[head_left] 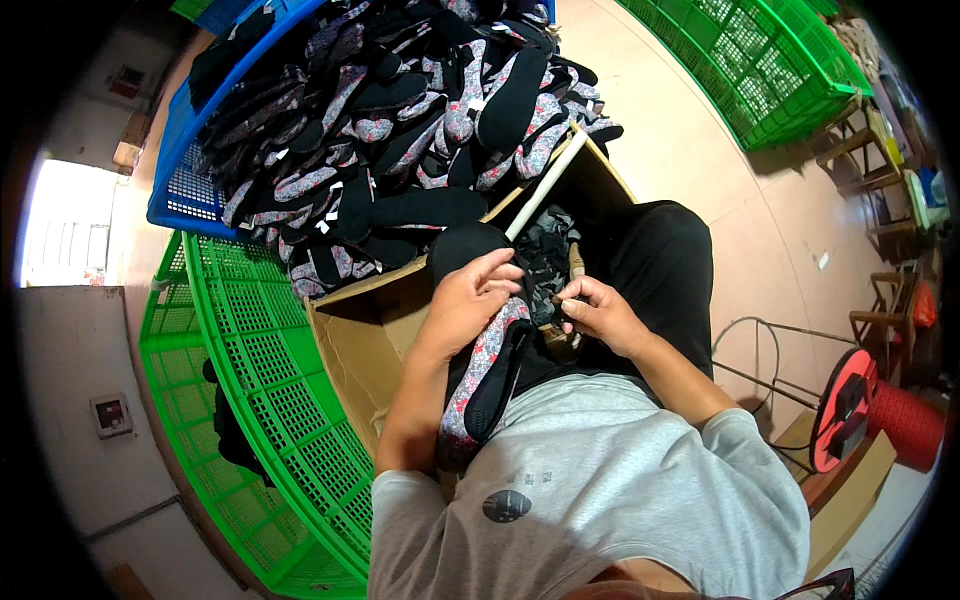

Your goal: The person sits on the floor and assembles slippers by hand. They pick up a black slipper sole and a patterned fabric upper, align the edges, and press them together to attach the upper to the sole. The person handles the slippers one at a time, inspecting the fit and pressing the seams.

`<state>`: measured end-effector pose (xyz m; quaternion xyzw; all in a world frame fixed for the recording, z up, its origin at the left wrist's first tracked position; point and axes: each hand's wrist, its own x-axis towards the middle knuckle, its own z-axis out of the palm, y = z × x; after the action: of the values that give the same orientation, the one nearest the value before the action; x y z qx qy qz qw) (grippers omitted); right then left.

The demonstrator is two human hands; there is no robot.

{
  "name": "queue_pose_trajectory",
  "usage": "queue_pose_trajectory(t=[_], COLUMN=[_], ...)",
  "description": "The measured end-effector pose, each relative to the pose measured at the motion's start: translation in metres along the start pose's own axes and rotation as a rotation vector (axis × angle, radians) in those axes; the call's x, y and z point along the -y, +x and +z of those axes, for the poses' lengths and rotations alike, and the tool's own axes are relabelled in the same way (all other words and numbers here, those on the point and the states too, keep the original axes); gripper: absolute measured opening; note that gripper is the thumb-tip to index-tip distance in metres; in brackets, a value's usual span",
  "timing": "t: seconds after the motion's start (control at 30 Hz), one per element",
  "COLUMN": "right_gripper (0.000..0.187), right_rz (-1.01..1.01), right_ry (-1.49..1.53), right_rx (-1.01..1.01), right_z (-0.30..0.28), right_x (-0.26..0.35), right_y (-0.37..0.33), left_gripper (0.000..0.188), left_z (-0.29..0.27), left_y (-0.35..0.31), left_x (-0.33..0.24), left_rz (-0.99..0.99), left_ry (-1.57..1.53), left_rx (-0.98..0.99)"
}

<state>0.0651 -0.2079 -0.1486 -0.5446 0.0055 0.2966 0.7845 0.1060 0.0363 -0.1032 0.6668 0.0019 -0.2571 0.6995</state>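
Observation:
A soft fabric shoe (pixel 470 400) with a grey, red-flowered upper and a black lining lies lengthwise against my shirt and lap. My left hand (pixel 465 305) curls round its far end, thumb and fingers loosely bent over the fabric. Just to the right, my right hand (pixel 604 315) is closed in a pinch, thumb against forefinger. Whatever small dark thing is between those fingertips is too small to name. Dark fabric scraps (pixel 545 250) lie beyond the hands, between my knees, beside a tan stick-like piece (pixel 576 262).
A large heap of similar shoes (pixel 400 130) fills a blue crate (pixel 185 190) ahead. An open cardboard box (pixel 350 345) with a pale rod (pixel 548 185) stands before my legs. Green crates (pixel 270 400) stand left, another green crate (pixel 760 80) far right. A red reel (pixel 900 425) sits at right.

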Motion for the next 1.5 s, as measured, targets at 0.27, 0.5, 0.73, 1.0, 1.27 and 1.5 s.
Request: queue_pose_trajectory(t=[0.27,0.5,0.73,1.0,1.27,1.5], right_gripper=[0.025,0.03,0.035,0.034,0.032,0.028], right_rz=[-0.045,-0.123,-0.262,-0.447,-0.428,-0.412], right_ry=[0.16,0.112,-0.161,-0.321,-0.416,-0.405], right_rx=[0.05,0.101,0.056,-0.081,-0.102,-0.083], right_z=[0.016,0.033,0.05,0.065,0.07,0.069], right_x=[-0.037,-0.046,-0.045,-0.043,-0.03,-0.028], right_y=[-0.007,-0.01,-0.005,0.009,0.007,0.009], left_gripper=[0.043,0.032,0.03,0.032,0.032,0.032], left_z=[0.001,0.013,0.022,0.029,0.03,0.029], left_y=[-0.025,-0.037,-0.043,-0.035,-0.035,-0.035], left_x=[-0.03,0.007,0.023,0.034,0.039,0.04], left_rz=[0.412,0.489,0.555,0.54,0.589,0.599], left_ry=[0.817,0.824,0.684,0.529,0.576,0.594], left_rx=[0.236,-0.054,-0.359,-0.572,-0.589,-0.586])
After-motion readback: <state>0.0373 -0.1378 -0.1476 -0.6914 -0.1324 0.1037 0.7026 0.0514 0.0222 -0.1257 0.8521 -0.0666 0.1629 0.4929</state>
